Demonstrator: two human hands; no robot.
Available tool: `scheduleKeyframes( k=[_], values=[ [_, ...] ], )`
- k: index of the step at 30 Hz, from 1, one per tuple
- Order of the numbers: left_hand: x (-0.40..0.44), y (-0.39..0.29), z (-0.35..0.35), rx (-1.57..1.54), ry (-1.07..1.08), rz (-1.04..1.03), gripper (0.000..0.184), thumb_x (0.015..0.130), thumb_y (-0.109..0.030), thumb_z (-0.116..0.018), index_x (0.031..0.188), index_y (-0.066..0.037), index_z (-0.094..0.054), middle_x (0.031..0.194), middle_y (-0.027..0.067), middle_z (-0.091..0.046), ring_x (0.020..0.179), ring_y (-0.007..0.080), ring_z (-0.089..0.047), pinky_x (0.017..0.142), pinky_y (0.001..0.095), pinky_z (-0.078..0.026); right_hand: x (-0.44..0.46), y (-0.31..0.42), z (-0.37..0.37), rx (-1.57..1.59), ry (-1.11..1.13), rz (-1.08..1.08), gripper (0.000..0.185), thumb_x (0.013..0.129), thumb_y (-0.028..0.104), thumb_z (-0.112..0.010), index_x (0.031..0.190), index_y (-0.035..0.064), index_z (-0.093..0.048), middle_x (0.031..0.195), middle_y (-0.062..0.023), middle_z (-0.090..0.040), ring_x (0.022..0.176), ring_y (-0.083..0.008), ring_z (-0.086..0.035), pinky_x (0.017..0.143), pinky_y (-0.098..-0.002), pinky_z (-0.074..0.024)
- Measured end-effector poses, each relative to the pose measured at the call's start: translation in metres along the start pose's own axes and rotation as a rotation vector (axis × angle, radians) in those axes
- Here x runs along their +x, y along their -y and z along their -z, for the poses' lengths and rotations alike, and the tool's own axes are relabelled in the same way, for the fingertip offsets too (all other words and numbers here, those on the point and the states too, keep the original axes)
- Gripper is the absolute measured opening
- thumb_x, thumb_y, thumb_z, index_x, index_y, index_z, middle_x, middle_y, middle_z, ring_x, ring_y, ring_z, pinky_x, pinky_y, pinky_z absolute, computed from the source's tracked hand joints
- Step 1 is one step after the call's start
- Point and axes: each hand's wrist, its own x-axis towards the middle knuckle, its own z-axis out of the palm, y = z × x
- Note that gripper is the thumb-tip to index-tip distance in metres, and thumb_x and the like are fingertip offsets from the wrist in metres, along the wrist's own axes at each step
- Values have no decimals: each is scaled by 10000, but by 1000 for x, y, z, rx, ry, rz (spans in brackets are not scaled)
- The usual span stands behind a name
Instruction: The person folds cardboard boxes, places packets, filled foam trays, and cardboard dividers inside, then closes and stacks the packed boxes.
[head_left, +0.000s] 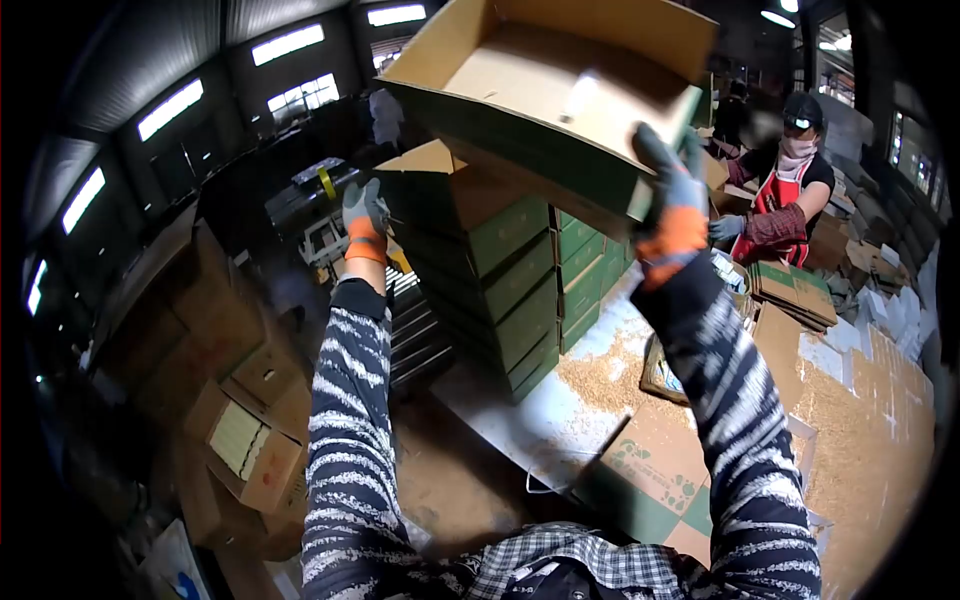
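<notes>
An empty green and brown cardboard box (530,120) is lifted and tilted above a stack of green boxes (515,265), its open side facing up. My right hand (672,200), in a grey and orange glove, grips its right end with the fingers over the edge. My left hand (366,215), gloved the same way, is closed beside the left corner of the stack's top box (420,185); whether it holds anything is too small to tell. The stack's top box has its upper side open.
A co-worker (785,195) in a red apron stands at the right. Flattened cartons (795,290) and wood shavings (850,400) lie on the right. A roller conveyor (415,330) runs behind my left arm. Brown cartons (225,350) are piled at the left. A flat carton (650,465) lies nearby.
</notes>
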Motion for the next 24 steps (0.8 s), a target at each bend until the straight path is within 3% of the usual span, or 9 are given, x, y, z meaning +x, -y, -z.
scheduleKeyframes(
  k=[3, 5, 9, 10, 11, 13, 17, 19, 24],
  values=[
    [17, 33, 19, 17, 85, 127, 441, 906, -159, -637, 1303, -20, -506, 1206, 103, -569, 1063, 184, -539, 851, 282, -451, -4, -52, -70, 82, -63, -30, 905, 729, 160, -835, 1448, 24, -302, 1269, -215, -564, 1184, -297, -549, 1045, -404, -390],
    [16, 53, 23, 22, 105, 146, 451, 909, -152, -631, 1312, -6, -491, 1228, 117, -558, 1093, 204, -525, 885, 298, -433, 9, -113, -92, -332, -220, 29, 940, 731, 227, -834, 1461, 22, -279, 1333, -246, -503, 1251, -340, -488, 1060, -437, -362],
    [18, 74, 21, 35, 125, 147, 472, 913, -139, -617, 1330, 20, -462, 1270, 147, -535, 1152, 244, -497, 953, 329, -398, 8, -153, -121, -957, -295, -602, 1066, 685, 580, -780, 1472, 43, -301, 1411, -250, -426, 1346, -367, -379, 1096, -433, -312],
    [20, 74, 19, 46, 129, 147, 477, 914, -136, -614, 1334, 26, -455, 1281, 154, -529, 1167, 253, -490, 970, 336, -389, 33, -201, -110, -955, -183, -795, 1167, 671, 653, -729, 1536, 158, -121, 1525, -251, -245, 1422, -397, -253, 1119, -504, -269],
    [22, 74, 18, 68, 119, 138, 482, 915, -133, -610, 1339, 33, -448, 1292, 161, -523, 1182, 263, -484, 987, 344, -380, 45, -207, -92, -946, 35, -746, 784, 811, 609, -641, 1434, 194, -407, 1355, -187, -498, 1250, -331, -479, 1033, -538, -357],
    [22, 75, 9, 190, 52, 58, 493, 918, -126, -604, 1347, 46, -433, 1313, 176, -512, 1211, 283, -470, 1021, 360, -362, 46, -163, -49, -276, 453, -947, 548, 882, 515, -615, 1315, 189, -528, 1242, -147, -571, 1079, -301, -562, 945, -504, -426],
    [-84, 38, -31, 666, -270, -662, 515, 922, -113, -590, 1365, 72, -404, 1356, 205, -489, 1271, 323, -442, 1089, 390, -327, -1, -103, 69, -857, 551, -127, 543, 882, 298, -662, 1340, 55, -502, 1312, -131, -550, 1198, -275, -517, 997, -436, -430],
    [-202, 7, -52, 597, 32, -642, 521, 879, -94, -632, 1338, 54, -434, 1367, 218, -466, 1306, 303, -411, 1105, 413, -307, -39, -79, 185, -1357, 549, 334, 729, 788, 274, -715, 1415, 57, -414, 1412, -218, -438, 1270, -391, -449, 1055, -418, -393],
    [-417, 62, -107, 457, 1191, -451, 631, 795, -201, -727, 1353, -44, -479, 1382, 161, -466, 1298, 338, -426, 1108, 465, -306, -234, 4, 376, -2239, 338, -207, 852, 794, 511, -643, 1438, 28, -364, 1506, -241, -295, 1396, -436, -243, 1152, -534, -150]
  ],
)
